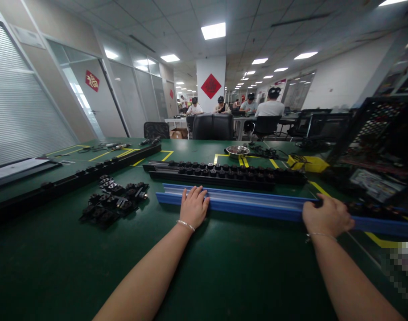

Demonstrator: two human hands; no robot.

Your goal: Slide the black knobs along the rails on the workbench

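Observation:
A long blue rail lies across the green table in front of me. My left hand rests on its left part, fingers stretched over the rail's near edge. My right hand is curled around the rail further right, fingers closed on it. Just behind the blue rail lies a long black strip carrying several black round parts. A heap of small black parts sits to the left of my left hand.
Another long black strip runs along the left side. A metal bowl, a yellow tray and a black mesh crate stand at the back right. Several people sit at far tables beyond black chairs.

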